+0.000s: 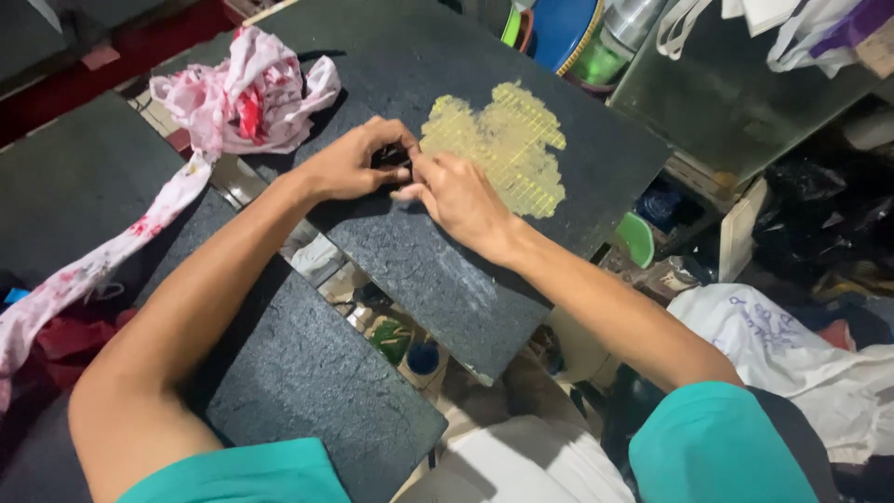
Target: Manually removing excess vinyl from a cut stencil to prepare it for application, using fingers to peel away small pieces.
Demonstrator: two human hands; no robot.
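Dark grey stone-like slab (438,270): both hands, left hand (349,166) and right hand (461,197), fingers pinching small dark object (393,156); beside worn yellow gridded patch (503,144); progress unclear.

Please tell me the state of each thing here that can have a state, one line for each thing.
Left hand: closed in a pinch on a small dark object.
Right hand: fingertips touching the same small dark object; its grip cannot be judged.
Dark board: lying flat, with a worn yellow gridded patch.
Pink and white cloth: crumpled on the board's corner, one strip trailing off.
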